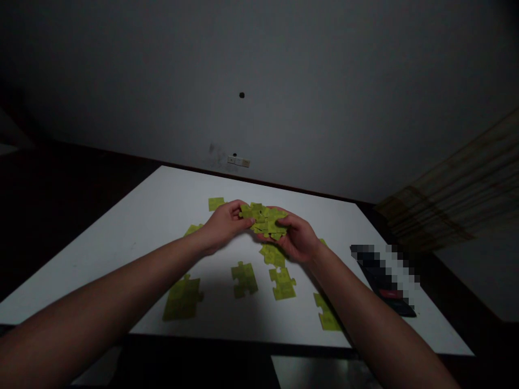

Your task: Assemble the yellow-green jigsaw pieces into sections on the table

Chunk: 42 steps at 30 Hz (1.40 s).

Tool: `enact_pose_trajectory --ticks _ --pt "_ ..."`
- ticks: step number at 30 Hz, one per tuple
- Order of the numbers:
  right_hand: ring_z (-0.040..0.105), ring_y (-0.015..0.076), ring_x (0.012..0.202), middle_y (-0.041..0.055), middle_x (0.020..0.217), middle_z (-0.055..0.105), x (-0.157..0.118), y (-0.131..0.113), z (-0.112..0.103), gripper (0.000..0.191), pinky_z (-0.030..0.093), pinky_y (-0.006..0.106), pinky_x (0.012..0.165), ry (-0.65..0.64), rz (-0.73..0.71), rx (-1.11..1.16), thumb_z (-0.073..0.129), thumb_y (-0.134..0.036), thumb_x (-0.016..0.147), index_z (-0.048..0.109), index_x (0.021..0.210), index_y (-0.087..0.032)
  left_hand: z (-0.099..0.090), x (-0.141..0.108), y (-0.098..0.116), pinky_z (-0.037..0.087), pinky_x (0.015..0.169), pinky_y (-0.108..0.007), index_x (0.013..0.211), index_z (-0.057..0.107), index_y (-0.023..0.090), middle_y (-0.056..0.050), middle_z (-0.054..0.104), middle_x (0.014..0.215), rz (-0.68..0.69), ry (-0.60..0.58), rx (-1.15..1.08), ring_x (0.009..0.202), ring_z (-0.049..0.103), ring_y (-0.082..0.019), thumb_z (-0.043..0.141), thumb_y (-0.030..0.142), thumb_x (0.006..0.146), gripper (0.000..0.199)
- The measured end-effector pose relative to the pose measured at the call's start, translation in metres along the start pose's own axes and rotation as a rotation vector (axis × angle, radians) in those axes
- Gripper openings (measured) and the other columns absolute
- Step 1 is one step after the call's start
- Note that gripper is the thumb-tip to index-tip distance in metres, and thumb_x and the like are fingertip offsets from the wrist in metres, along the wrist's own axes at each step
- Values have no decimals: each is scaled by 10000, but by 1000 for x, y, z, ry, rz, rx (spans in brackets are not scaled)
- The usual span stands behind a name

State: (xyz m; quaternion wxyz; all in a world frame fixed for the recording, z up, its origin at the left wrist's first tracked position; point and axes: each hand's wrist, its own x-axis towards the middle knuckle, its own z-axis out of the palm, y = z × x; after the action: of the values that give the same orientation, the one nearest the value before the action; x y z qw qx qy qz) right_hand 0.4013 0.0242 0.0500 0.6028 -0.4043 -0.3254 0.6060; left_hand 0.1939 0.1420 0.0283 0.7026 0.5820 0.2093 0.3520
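Observation:
Above the middle of the table, my right hand (pixel 300 237) cradles a loose stack of yellow-green jigsaw puzzle pieces (pixel 268 221), its thumb pressing on top. At the left edge of that stack, my left hand (pixel 225 224) pinches a puzzle piece (pixel 246 211) between thumb and fingers. Below the hands lie a piece (pixel 244 280), another piece (pixel 283 283) and, partly under the right hand, a third piece (pixel 273 255). Nearer the front left is a larger patch of puzzle (pixel 182 298). My right forearm partly covers a piece (pixel 327 313).
The white table (pixel 133 216) has its far edge near a grey wall. One puzzle piece (pixel 216 203) lies beyond my left hand, another (pixel 193 229) behind my left forearm. A dark flat object (pixel 373 275), partly pixelated, rests at the right. A socket panel (pixel 238 161) is on the wall.

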Motion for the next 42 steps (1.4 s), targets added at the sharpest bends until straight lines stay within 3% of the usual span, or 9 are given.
enact_pose_trajectory --ticks 6,14,19,22,26,31,37,42 --pt "902 315 1089 95 1238 925 -1 -3 -2 381 826 502 916 21 22 -32 933 -214 776 856 1144 -276 -1 0 3 687 944 -374 1015 739 213 -36 847 1017 21 63 -14 947 814 -194 1048 317 809 386" --pt "896 252 970 63 1134 910 4 1 -5 333 808 366 760 149 -10 -99 1029 -259 837 854 1119 -281 -2 4 9 732 937 -409 1035 719 197 -43 833 1064 43 168 -71 938 809 -201 1086 353 772 478" --pt "921 319 1056 109 1208 930 4 -5 -13 262 821 448 869 111 -47 -4 863 -292 871 861 1132 -267 -8 8 15 731 991 -425 1039 771 185 -68 850 1092 73 281 -125 981 815 -220 1096 313 729 467" --pt "915 342 1144 122 1266 933 2 -8 -13 317 809 494 986 69 -39 9 822 -295 862 869 1174 -254 -10 8 16 728 1017 -428 1026 811 176 -86 869 1105 64 275 -169 991 822 -227 1097 303 713 442" --pt "891 334 1193 118 1302 926 0 -7 -7 264 801 503 1014 86 -50 -41 899 -341 916 886 1170 -273 -8 6 16 725 1030 -436 1061 846 160 -110 885 1113 57 208 -203 1001 835 -238 1101 307 729 443" --pt "880 301 1121 89 1239 912 0 -2 -2 360 811 460 934 123 -53 -108 1063 -389 846 892 1150 -297 -7 2 16 715 1031 -446 1053 854 176 -90 890 1087 45 135 -203 1014 841 -249 1115 332 750 429" --pt "851 230 938 18 1059 876 2 4 -3 439 792 359 781 199 -91 -170 1156 -381 739 854 1045 -292 -3 -2 9 684 928 -383 992 839 162 -87 885 1032 -12 40 -175 923 808 -206 1124 355 766 412" --pt "901 298 1037 99 1154 918 6 4 -9 359 805 436 838 142 -39 -90 971 -577 976 849 1110 -267 -2 3 9 703 960 -413 1074 853 153 -118 897 1105 22 160 -163 979 833 -234 1095 313 783 411"
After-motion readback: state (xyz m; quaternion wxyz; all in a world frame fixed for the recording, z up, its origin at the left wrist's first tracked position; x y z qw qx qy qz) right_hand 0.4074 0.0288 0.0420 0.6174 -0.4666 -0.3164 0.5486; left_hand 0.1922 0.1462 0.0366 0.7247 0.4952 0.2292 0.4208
